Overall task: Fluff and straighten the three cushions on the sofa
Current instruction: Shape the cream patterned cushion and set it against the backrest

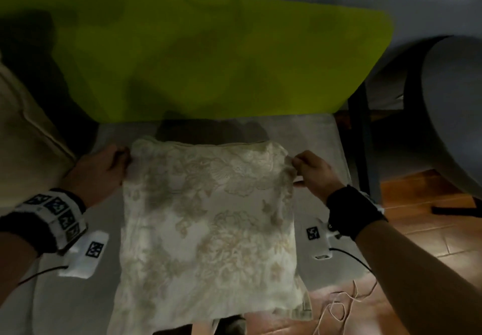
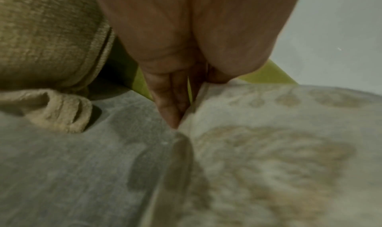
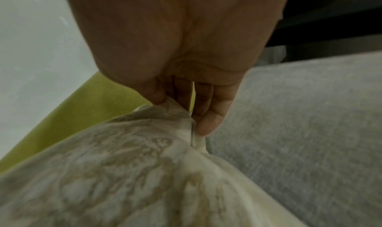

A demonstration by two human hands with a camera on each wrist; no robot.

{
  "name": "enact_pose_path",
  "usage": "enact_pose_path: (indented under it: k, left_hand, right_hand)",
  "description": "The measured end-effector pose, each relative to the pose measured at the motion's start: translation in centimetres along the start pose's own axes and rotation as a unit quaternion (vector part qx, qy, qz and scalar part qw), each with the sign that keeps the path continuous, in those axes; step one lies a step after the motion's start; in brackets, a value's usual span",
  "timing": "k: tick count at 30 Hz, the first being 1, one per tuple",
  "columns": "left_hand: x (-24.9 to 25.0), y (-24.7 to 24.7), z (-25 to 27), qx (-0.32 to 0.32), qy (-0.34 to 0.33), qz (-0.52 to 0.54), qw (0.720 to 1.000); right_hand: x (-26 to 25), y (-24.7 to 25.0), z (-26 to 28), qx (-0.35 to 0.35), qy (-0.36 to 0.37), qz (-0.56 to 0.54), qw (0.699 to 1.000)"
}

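Observation:
A cream cushion with a pale gold floral pattern (image 1: 208,217) lies flat on the grey sofa seat (image 1: 320,136), its near edge hanging over the seat's front. My left hand (image 1: 104,170) holds its far left corner; in the left wrist view the fingers (image 2: 171,103) lie against the cushion's edge (image 2: 268,148). My right hand (image 1: 310,170) pinches the far right corner, and the right wrist view shows thumb and fingers (image 3: 206,116) bunching the fabric (image 3: 124,173). A plain beige cushion (image 1: 23,136) leans at the left end of the sofa (image 2: 45,34).
A lime-green backrest (image 1: 208,55) stands behind the seat against a grey wall. To the right are a dark metal frame (image 1: 361,139) and a grey rounded chair (image 1: 453,105) over a wooden floor (image 1: 430,230). Loose white cord (image 1: 341,306) lies by the seat's front right corner.

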State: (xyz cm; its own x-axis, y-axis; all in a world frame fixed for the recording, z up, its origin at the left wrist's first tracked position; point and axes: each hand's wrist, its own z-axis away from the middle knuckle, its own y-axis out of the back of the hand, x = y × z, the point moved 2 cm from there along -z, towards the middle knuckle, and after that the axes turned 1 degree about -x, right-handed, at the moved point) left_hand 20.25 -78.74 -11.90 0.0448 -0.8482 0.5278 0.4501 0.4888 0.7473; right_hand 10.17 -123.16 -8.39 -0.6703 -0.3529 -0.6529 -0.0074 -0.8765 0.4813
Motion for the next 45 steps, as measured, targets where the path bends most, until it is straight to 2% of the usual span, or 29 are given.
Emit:
enact_pose_path:
  k: [3,5,7,9,11,12,13,16,18,20,23,25,26,29,31,33,36,39,40,42,43,45]
  left_hand:
    - [1.0,-0.1,0.5,0.055,-0.016,0.134,0.989]
    - [2.6,-0.2,0.9,0.039,0.002,0.264,0.964]
    - [3.2,-0.1,0.9,0.021,0.053,0.333,0.941]
    - [3.4,0.1,1.1,-0.003,0.045,0.279,0.959]
    - [2.8,0.3,1.3,-0.065,0.031,0.163,0.984]
    - [2.7,0.4,1.4,-0.076,0.021,0.117,0.99]
    - [2.6,0.4,1.4,-0.06,-0.004,0.105,0.993]
    - [3.2,0.7,1.5,0.029,-0.074,0.18,0.98]
    - [2.8,1.0,1.5,0.092,-0.063,0.183,0.977]
    - [2.1,1.3,1.6,0.131,-0.023,0.161,0.978]
    - [1.7,1.4,2.2,0.146,0.01,0.107,0.983]
    - [2.0,1.4,2.5,0.158,0.014,0.096,0.983]
    - [2.4,1.4,2.6,0.163,0.018,0.1,0.981]
    - [3.3,1.2,2.8,0.175,0.019,0.082,0.981]
    - [3.6,1.1,2.9,0.176,0.013,0.076,0.981]
    - [3.4,1.2,2.8,0.169,0.002,0.075,0.983]
    - [2.6,1.4,3.0,0.168,0.002,0.083,0.982]
    - [2.6,1.3,3.6,0.166,0.002,0.088,0.982]
    - [2.5,1.1,3.7,0.17,0.006,0.085,0.982]
    - [2.2,0.8,4.0,0.175,0.009,0.088,0.981]
    - [1.9,0.8,4.2,0.175,0.014,0.095,0.98]
    - [1.2,0.9,4.6,0.172,0.011,0.115,0.978]
  right_hand:
    - [-0.8,-0.3,-0.6,-0.021,0.003,-0.06,0.998]
    - [-1.7,-0.5,-1.0,-0.099,0.005,-0.026,0.995]
    - [-2.5,-0.6,-0.8,-0.186,0.01,0.042,0.982]
    - [-3.2,-0.1,-0.4,-0.207,0.024,0.089,0.974]
    - [-3.7,0.8,-0.1,-0.202,0.046,0.135,0.969]
    - [-3.5,1.1,-0.2,-0.201,0.054,0.146,0.967]
    - [-3.7,1.3,0.1,-0.207,0.049,0.128,0.969]
    - [-3.3,1.3,0.5,-0.221,0.022,0.13,0.966]
    - [-3.5,1.4,0.8,-0.22,0.014,0.15,0.964]
    - [-4.0,1.3,1.3,-0.238,0.019,0.162,0.957]
    - [-4.8,0.5,1.5,-0.293,0.092,0.294,0.905]
    - [-4.5,-0.2,1.3,-0.271,0.142,0.38,0.873]
    - [-4.1,-0.5,1.1,-0.24,0.154,0.391,0.875]
    - [-2.2,-0.3,0.1,-0.06,0.195,0.289,0.935]
    - [-0.9,0.0,0.2,0.063,0.218,0.232,0.946]
    - [-0.3,0.0,0.7,0.104,0.228,0.188,0.95]
    - [0.0,0.1,1.0,0.055,0.196,0.034,0.979]
    - [-0.6,1.0,0.8,-0.078,0.103,-0.097,0.987]
    - [-0.9,1.3,0.9,-0.125,0.075,-0.097,0.985]
    - [-2.0,1.7,1.4,-0.2,0.059,-0.01,0.978]
    - [-2.7,1.7,1.6,-0.217,0.066,0.048,0.973]
    - [-3.8,1.8,1.8,-0.203,0.093,0.131,0.966]
